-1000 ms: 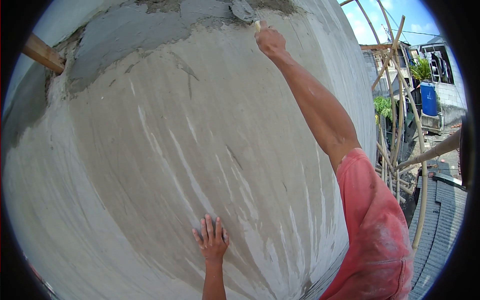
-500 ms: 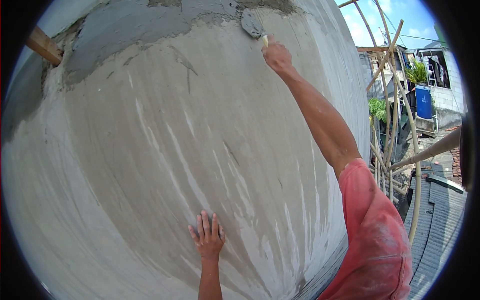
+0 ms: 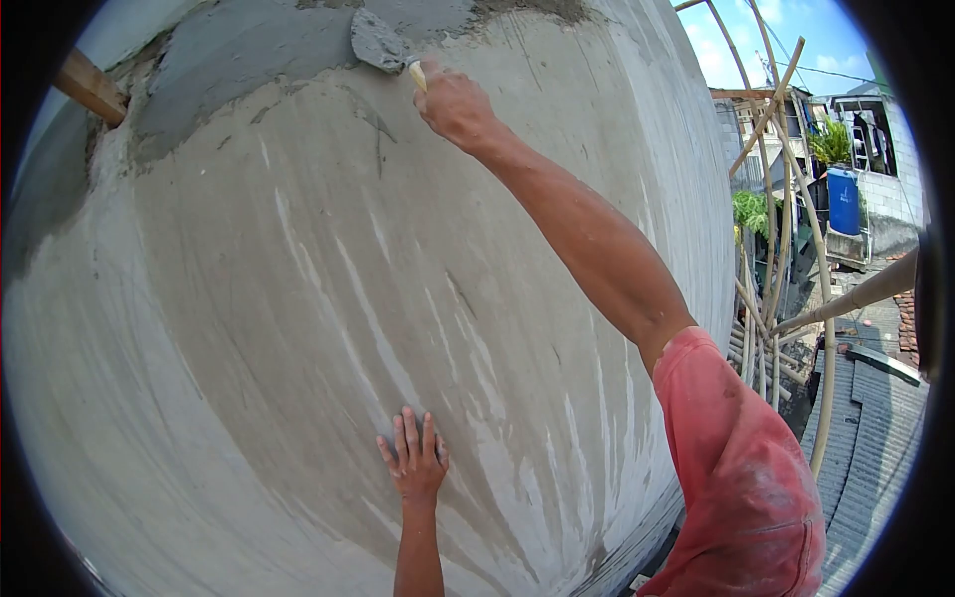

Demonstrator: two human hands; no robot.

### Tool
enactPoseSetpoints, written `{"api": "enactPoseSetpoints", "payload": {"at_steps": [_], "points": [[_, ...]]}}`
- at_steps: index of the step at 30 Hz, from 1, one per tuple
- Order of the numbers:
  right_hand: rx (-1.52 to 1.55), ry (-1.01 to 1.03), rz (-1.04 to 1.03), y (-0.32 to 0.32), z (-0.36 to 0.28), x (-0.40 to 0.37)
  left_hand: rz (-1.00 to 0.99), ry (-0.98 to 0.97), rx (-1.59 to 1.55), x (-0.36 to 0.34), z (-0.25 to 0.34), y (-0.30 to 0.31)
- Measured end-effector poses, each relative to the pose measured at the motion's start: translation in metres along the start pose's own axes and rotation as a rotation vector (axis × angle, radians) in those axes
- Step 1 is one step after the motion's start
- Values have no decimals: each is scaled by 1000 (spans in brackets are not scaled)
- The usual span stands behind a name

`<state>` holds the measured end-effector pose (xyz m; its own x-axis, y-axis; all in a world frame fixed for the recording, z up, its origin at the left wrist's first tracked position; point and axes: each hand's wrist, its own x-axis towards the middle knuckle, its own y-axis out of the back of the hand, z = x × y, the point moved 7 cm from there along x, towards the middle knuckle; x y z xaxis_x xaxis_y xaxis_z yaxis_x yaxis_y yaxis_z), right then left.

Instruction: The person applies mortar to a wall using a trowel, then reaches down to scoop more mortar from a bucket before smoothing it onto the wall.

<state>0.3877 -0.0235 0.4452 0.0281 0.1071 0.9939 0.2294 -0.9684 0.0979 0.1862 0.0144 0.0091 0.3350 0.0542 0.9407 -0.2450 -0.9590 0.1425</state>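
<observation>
My right hand [image 3: 458, 107] grips the pale handle of a trowel [image 3: 378, 42] high on the wall. Grey mortar coats the trowel's blade, which overlaps the lower edge of a darker, wet plaster band [image 3: 254, 60]. Below that band, the bare wall [image 3: 298, 259] is drier and beige-grey, with pale drips and streaks running down it. Low on this surface, my left hand [image 3: 414, 466] lies flat with its fingers spread and holds nothing.
A wooden beam [image 3: 92, 88] juts from the wall at upper left. Bamboo scaffolding poles [image 3: 818, 234] cross at the right, and a thick pole [image 3: 865, 296] reaches toward me. Beyond are a blue barrel [image 3: 843, 201] and corrugated roofs [image 3: 875, 438] lower down.
My right hand has swept the trowel leftward along the edge of the wet plaster. My left hand stays in nearly the same spot on the wall.
</observation>
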Motion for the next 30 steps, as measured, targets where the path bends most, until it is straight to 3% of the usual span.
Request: {"api": "enactPoseSetpoints", "payload": {"at_steps": [13,19,25,30], "points": [[-115,24,114,-2,26,-2,1,9,-22,-1,-2,-1],[-61,234,6,4,-12,-55,7,-13,-57,-3,-3,4],[-280,143,117,1,10,6,-1,-31,-142,-5,-6,1],[-315,-76,99,1,69,14,-1,-35,-170,-7,-6,2]]}}
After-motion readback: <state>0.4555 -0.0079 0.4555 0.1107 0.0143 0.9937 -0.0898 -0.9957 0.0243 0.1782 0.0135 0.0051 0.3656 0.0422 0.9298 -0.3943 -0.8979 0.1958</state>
